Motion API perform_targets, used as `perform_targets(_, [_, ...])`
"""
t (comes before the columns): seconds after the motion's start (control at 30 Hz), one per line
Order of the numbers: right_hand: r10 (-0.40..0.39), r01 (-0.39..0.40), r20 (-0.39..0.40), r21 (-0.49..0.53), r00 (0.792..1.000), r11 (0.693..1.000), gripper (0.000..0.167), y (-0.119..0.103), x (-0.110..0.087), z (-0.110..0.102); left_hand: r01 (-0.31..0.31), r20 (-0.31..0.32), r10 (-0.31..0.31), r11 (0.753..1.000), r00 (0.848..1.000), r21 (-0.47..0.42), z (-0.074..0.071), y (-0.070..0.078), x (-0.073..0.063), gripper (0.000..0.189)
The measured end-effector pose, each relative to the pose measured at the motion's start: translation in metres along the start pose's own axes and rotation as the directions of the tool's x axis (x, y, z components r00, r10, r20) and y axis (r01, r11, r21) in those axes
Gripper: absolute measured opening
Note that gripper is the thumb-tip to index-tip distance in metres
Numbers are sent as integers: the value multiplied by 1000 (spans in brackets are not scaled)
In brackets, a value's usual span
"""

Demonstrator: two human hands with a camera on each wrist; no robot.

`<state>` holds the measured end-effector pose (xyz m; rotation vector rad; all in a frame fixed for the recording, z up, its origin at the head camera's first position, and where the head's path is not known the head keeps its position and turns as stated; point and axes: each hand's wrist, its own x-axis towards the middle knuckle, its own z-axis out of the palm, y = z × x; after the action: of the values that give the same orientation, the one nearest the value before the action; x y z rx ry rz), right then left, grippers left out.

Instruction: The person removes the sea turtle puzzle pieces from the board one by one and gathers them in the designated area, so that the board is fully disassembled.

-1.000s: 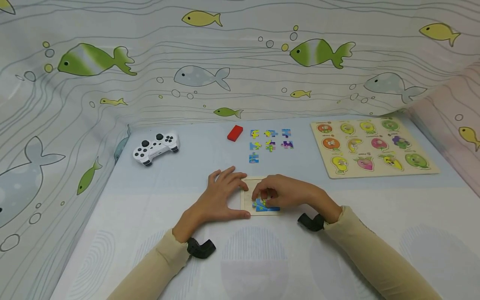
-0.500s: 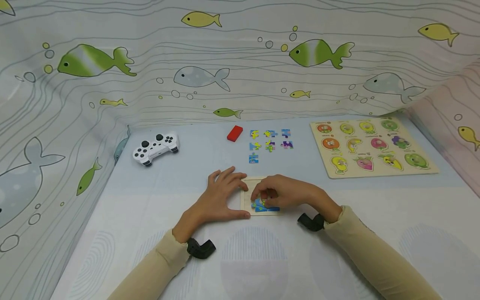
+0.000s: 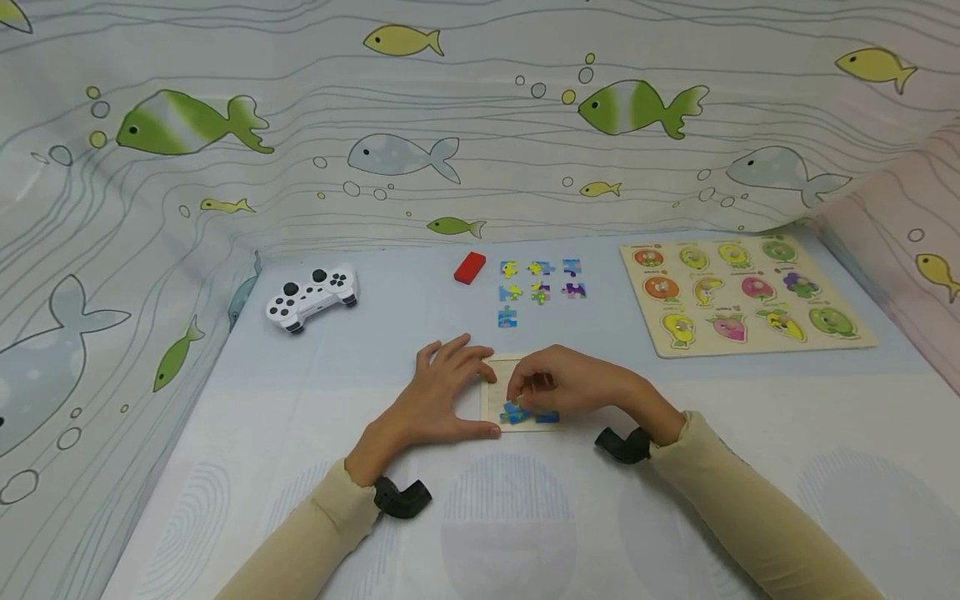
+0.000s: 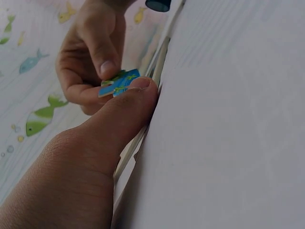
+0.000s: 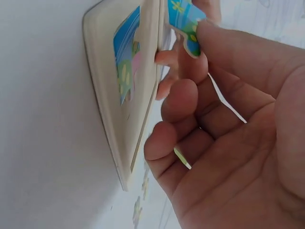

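Note:
My right hand [image 3: 573, 382] pinches a blue jigsaw piece [image 5: 183, 21] with green marks between thumb and fingers. The piece tilts just above a small pale wooden puzzle board [image 3: 498, 392], apart from it in the right wrist view. Inside the board lies a blue, green and pink jigsaw section [image 5: 125, 52], partly covered by my right hand in the head view. At the board's left side, my left hand [image 3: 438, 398] rests with fingers spread; its thumb touches the near left corner, its index finger the far left one.
Several loose jigsaw pieces [image 3: 507, 317] lie in rows beyond the board. A red block [image 3: 470, 267] is beside them. A white game controller [image 3: 313, 297] sits at back left, a fruit puzzle board [image 3: 750, 293] at back right. Fish-printed cloth [image 3: 405, 192] rises behind.
The jigsaw piece in my right hand has come up off the board and tilted, and the right fingers have shifted slightly. My left hand stays where it was.

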<state>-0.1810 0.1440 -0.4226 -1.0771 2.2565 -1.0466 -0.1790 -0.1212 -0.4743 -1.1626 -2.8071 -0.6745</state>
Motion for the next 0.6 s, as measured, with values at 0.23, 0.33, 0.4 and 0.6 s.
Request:
perform_targets(0.23, [10,-10,-63,9,998,1000,10,2,0,-4,-8,-4,8,1000,1000,0,1,0,0,59])
perform_targets(0.33, [19,-17,-87,27,996,999,11,5,-1,-5,-6,0,6,1000,1000,8,1,-1,0,59])
perform_targets(0.4, [23,-20,-102,30,995,999,11,7,-1,-7,-4,1,4,1000,1000,12,2,-1,0,59])
perform_targets(0.6, [63,-60,-171,22,983,998,12,14,-2,-13,-5,-6,5,1000,1000,4,2,-1,0,59])
